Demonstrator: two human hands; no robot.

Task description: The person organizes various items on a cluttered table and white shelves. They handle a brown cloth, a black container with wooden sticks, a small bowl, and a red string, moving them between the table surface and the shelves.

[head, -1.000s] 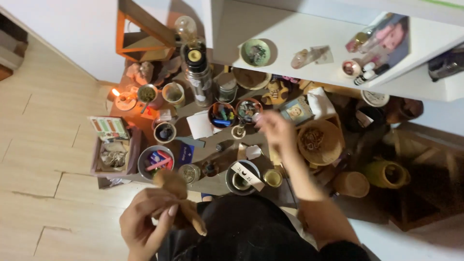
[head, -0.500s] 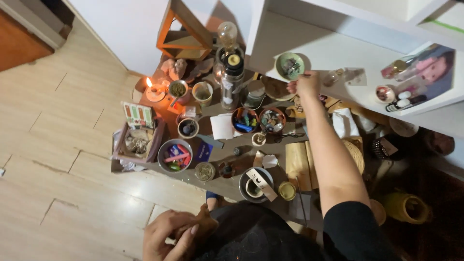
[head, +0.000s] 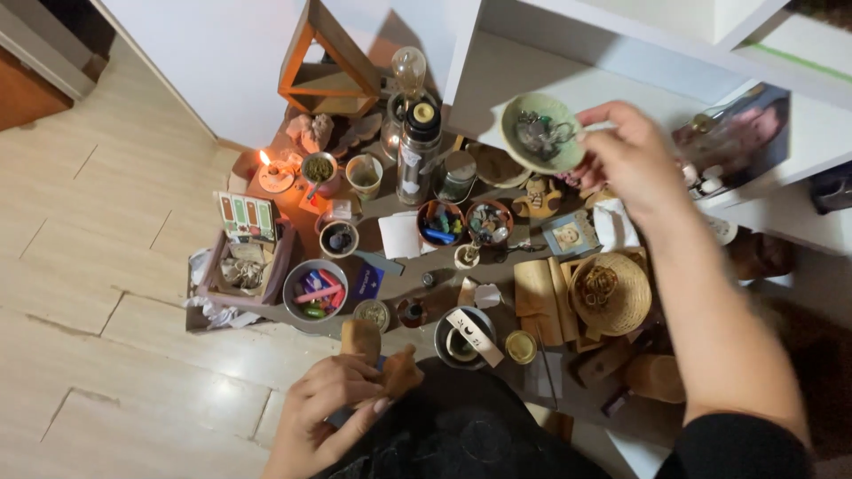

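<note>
R hand: right hand point(head: 626, 160) up by the white shelf point(head: 532, 71), fingers pinched on rim of a small green dish point(head: 541, 133); dish off the table, in the air, level or nearly.
Dish contents: dark metal bits, maybe keys or charms; too small to tell.
L hand: left hand point(head: 324, 412) low, near the body, fingers curled round a tan wooden piece point(head: 382, 364) w/ a stub sticking up; firm hold, hand mostly closed.
Table: low table point(head: 399, 284) packed w/ small things, no bare spot showing near centre.
Nearby: lit candle point(head: 271, 173) at left edge; tall glass bottle point(head: 417, 146) just left of the dish; grey bowl of coloured crayons point(head: 315, 288) front left; woven straw lid point(head: 611, 293) below the R forearm.
Progress: dish is lifted, not set anywhere yet; wooden piece in hand, not placed either. Judging by this, both items mid-handling; putting them down is what's left.
Floor: pale wood boards point(head: 106, 266) to the left.
</note>
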